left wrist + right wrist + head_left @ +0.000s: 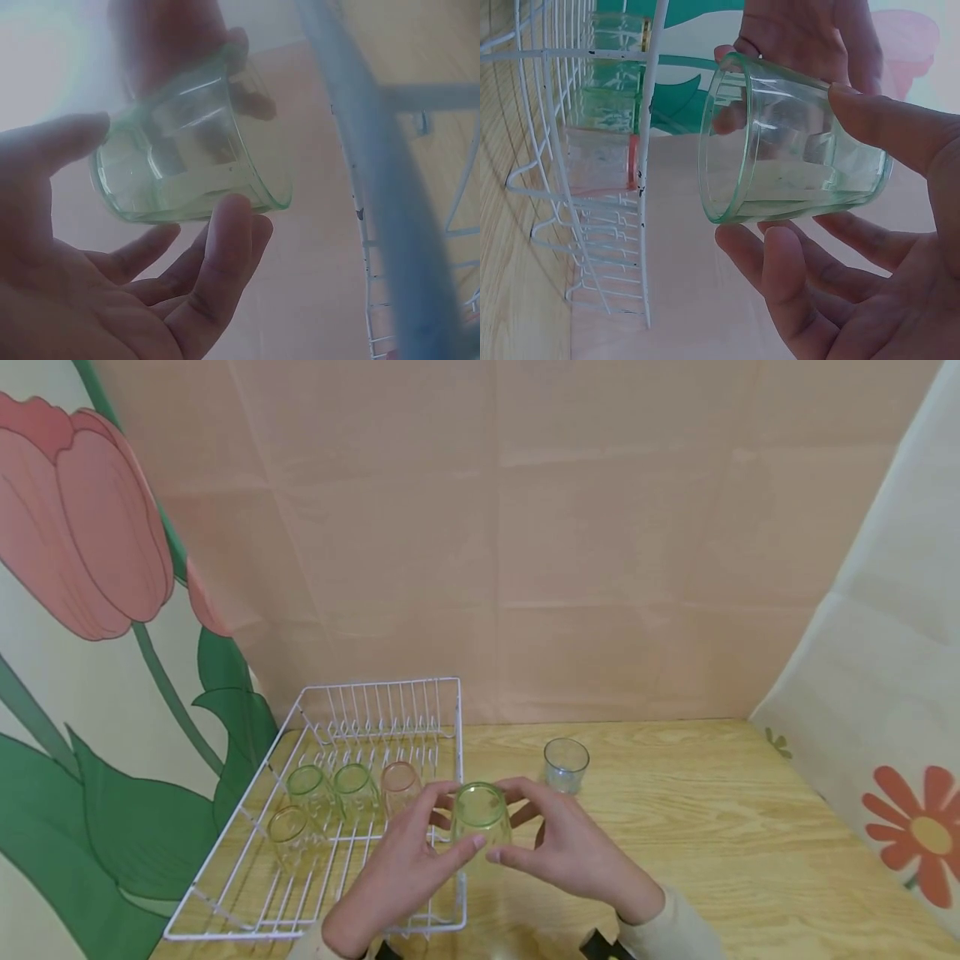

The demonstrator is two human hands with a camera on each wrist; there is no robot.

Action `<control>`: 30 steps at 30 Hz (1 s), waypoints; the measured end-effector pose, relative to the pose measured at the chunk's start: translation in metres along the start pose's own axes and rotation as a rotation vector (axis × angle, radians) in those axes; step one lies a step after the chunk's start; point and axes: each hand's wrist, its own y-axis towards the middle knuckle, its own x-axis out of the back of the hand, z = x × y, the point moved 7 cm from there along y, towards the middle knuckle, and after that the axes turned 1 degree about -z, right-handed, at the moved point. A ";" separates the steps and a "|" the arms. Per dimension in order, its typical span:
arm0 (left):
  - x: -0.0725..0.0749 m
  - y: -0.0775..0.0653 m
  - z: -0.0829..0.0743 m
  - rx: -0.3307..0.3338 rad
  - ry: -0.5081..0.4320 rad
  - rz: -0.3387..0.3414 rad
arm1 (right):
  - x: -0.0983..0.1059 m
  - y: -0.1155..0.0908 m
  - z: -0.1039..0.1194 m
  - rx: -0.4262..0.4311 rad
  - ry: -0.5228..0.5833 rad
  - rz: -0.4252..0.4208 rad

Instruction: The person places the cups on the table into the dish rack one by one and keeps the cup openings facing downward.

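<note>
A light green drinking glass [482,814] is held between both hands above the table, beside the rack's right edge. Its wide rim points down, as the right wrist view [727,142] shows. My left hand [405,856] grips it from the left, thumb in front and fingers curled behind. From the other side my right hand [573,847] holds it the same way, its thumb [892,124] near the narrow base. In the left wrist view the left fingertips [229,225] lie close to the rim, and the right hand is partly behind the glass.
A white wire dish rack [459,735] stands at left. In it sit two green glasses [306,783] [356,783], a pink glass [400,781] and an amber glass [288,831]. Behind the right hand, a bluish clear glass [566,764] stands on the wooden table [697,827].
</note>
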 end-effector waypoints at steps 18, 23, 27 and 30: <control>0.001 0.000 -0.005 -0.097 -0.067 -0.018 | -0.001 -0.001 0.002 -0.004 0.006 0.010; 0.003 -0.001 -0.006 -0.097 -0.067 -0.029 | -0.003 -0.001 0.002 0.014 0.032 0.031; 0.005 -0.002 -0.003 -0.085 -0.061 -0.030 | -0.006 -0.001 0.002 0.007 0.049 0.060; 0.007 -0.004 0.002 -0.071 -0.053 -0.043 | -0.007 -0.001 0.001 -0.013 0.050 0.079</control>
